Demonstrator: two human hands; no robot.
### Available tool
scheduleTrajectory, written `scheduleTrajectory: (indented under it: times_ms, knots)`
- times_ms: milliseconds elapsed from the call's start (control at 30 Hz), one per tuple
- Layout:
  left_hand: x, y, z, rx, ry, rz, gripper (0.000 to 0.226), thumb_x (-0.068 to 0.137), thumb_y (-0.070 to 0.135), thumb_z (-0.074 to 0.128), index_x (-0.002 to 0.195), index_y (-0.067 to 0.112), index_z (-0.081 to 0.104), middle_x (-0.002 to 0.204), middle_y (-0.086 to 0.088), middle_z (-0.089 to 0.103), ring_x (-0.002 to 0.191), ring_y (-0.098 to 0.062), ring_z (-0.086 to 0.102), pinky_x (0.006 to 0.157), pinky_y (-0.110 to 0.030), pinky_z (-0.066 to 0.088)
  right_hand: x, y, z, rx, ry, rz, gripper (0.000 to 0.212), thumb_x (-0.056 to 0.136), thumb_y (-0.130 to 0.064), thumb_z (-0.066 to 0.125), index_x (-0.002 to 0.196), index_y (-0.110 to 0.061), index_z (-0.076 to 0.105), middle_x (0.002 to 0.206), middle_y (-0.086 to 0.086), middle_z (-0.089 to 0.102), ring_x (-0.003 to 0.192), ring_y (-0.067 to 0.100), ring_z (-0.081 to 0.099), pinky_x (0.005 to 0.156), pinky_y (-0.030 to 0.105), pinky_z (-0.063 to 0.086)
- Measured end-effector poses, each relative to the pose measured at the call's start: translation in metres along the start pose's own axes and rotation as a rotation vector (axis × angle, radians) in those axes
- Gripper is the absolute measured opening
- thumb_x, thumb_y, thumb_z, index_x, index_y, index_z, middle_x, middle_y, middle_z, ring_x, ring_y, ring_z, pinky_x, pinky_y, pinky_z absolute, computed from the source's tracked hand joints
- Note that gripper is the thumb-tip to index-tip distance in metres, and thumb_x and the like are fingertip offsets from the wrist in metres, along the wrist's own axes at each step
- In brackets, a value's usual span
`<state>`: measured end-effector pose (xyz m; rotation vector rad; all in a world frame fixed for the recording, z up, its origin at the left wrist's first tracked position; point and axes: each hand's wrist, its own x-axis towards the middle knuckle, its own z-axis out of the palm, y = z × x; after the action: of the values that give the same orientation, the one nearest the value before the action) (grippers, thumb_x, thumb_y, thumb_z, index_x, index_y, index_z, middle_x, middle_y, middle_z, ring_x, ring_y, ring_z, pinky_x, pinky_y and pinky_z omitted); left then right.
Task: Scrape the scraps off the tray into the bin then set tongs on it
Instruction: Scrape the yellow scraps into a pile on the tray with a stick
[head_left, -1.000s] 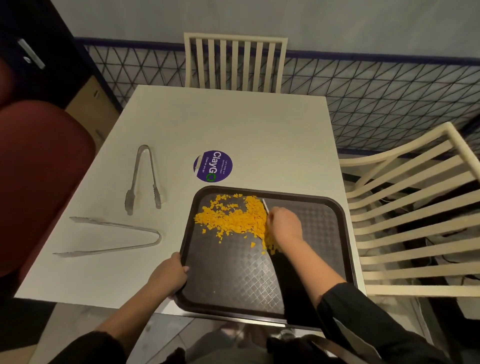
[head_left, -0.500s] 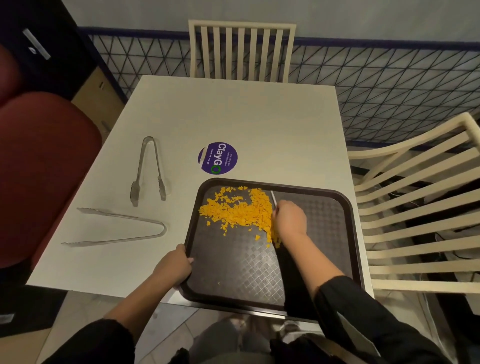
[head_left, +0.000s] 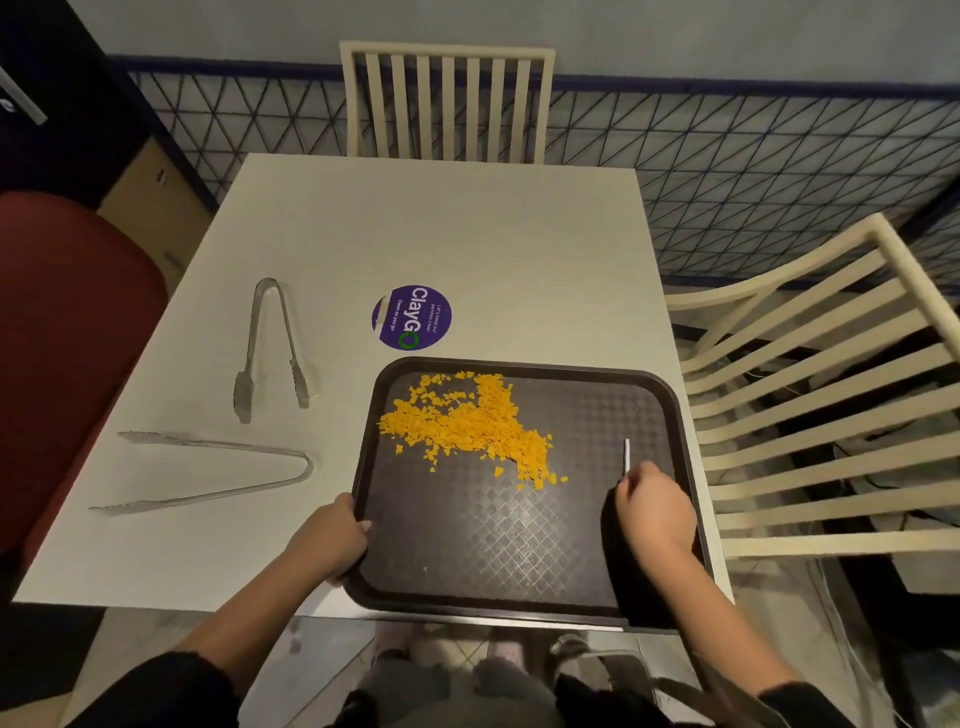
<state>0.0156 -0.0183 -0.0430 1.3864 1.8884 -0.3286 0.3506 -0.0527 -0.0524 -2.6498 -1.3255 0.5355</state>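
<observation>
two hands are at work, and only the right hand (head_left: 657, 512) has a tool. its fingers are curled in a fist round a thin flat scraper (head_left: 626, 456), whose pale edge pokes out above the knuckles and runs close to the frame's vertical. that hand sits over the lower right of the dark brown rectangular plastic tray (head_left: 519, 365).

the loose orange scraps (head_left: 467, 421) lie up and to the left of it, well apart, in a ragged heap that fills the tray's upper left and trails diagonally down toward the middle. the coming sweep, as i judge it, must reach across the tray that way. the left hand (head_left: 332, 535) grips the tray's lower-left rim, fingers wrapped over the edge. the tray's near side reaches the near edge of the white counter (head_left: 467, 234). a dark patch under the right hand could be shadow or more of the tool (i cannot tell which).

no bin shows anywhere in view. apart from the tool, the tray holds only the scraps. to its left on the counter rest a short pair of metal tongs (head_left: 251, 348), long axis near vertical with the tips downward, and a longer pair of metal tongs (head_left: 218, 444), splayed in a v that opens leftward. both lie nearer the left hand.
</observation>
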Motion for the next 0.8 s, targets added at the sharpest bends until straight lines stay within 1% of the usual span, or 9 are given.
scheduleTrajectory:
  times_ms: [200,267,333,400,467,533,600,733,800]
  knots:
    - [0.003,-0.006,-0.005,0.017,-0.009,0.078,0.031,0.096,0.027,0.046,0.122,0.011,0.045,0.105,-0.012,0.062,0.062,-0.02,0.061,0.055,-0.029,0.054,-0.008,-0.058,0.023,-0.009,-0.052,-0.026,0.02,0.093,-0.019,0.047,0.098,-0.003,0.059,0.093,0.016,0.069,0.085,0.035,0.065,0.062,0.032,0.043]
    - [0.004,-0.007,-0.006,0.022,-0.037,0.1,0.033,0.096,0.028,0.047,0.125,0.012,0.045,0.111,-0.012,0.062,0.075,-0.023,0.065,0.063,-0.03,0.053,-0.009,-0.084,0.032,0.001,-0.061,-0.053,0.02,0.093,-0.016,0.045,0.099,-0.002,0.058,0.095,0.017,0.069,0.086,0.036,0.065,0.064,0.034,0.045]
    - [0.006,-0.009,-0.007,0.043,-0.045,0.127,0.035,0.096,0.028,0.047,0.127,0.011,0.045,0.119,-0.012,0.061,0.097,-0.027,0.065,0.077,-0.032,0.051,-0.009,-0.107,0.039,0.002,-0.065,-0.071,0.019,0.093,-0.015,0.045,0.099,-0.002,0.057,0.097,0.017,0.068,0.088,0.035,0.065,0.065,0.034,0.046]
    - [0.006,-0.011,-0.007,0.047,-0.041,0.148,0.036,0.096,0.028,0.047,0.127,0.011,0.046,0.122,-0.011,0.061,0.106,-0.026,0.062,0.08,-0.031,0.049,-0.01,-0.129,0.044,0.013,-0.079,-0.084,0.019,0.093,-0.014,0.044,0.1,-0.002,0.056,0.1,0.017,0.068,0.092,0.036,0.064,0.068,0.034,0.046]
    - [0.008,-0.015,-0.008,0.027,-0.049,0.165,0.035,0.096,0.03,0.047,0.127,0.013,0.046,0.122,-0.01,0.061,0.102,-0.024,0.062,0.074,-0.028,0.048,-0.01,-0.149,0.047,0.031,-0.098,-0.105,0.02,0.093,-0.014,0.043,0.102,-0.001,0.056,0.104,0.018,0.067,0.096,0.036,0.063,0.072,0.035,0.047]
    - [0.009,-0.018,-0.007,-0.008,-0.062,0.175,0.035,0.096,0.031,0.047,0.127,0.015,0.045,0.119,-0.008,0.062,0.087,-0.019,0.062,0.065,-0.024,0.05,-0.012,-0.165,0.051,0.029,-0.115,-0.141,0.019,0.092,-0.012,0.043,0.102,-0.003,0.057,0.105,0.017,0.067,0.097,0.035,0.063,0.073,0.034,0.047]
    - [0.011,-0.021,-0.007,-0.055,-0.077,0.182,0.034,0.096,0.032,0.047,0.126,0.016,0.045,0.116,-0.008,0.062,0.082,-0.017,0.063,0.063,-0.025,0.052,-0.015,-0.173,0.053,0.005,-0.12,-0.178,0.018,0.091,-0.01,0.044,0.101,-0.004,0.057,0.105,0.015,0.067,0.096,0.034,0.063,0.072,0.033,0.047]
    - [0.01,-0.023,-0.008,-0.059,-0.071,0.203,0.036,0.094,0.032,0.048,0.126,0.014,0.047,0.12,-0.009,0.063,0.104,-0.024,0.063,0.088,-0.035,0.054,-0.013,-0.163,0.046,-0.035,-0.081,-0.161,0.021,0.094,-0.019,0.044,0.1,-0.006,0.06,0.1,0.014,0.068,0.092,0.035,0.064,0.066,0.032,0.043]
    - [0.009,-0.024,-0.009,-0.066,-0.077,0.211,0.036,0.094,0.031,0.048,0.126,0.014,0.048,0.117,-0.01,0.064,0.103,-0.027,0.064,0.088,-0.038,0.054,-0.003,-0.146,0.035,-0.046,-0.023,-0.087,0.024,0.094,-0.023,0.045,0.099,-0.007,0.062,0.097,0.014,0.069,0.089,0.035,0.066,0.065,0.033,0.045]
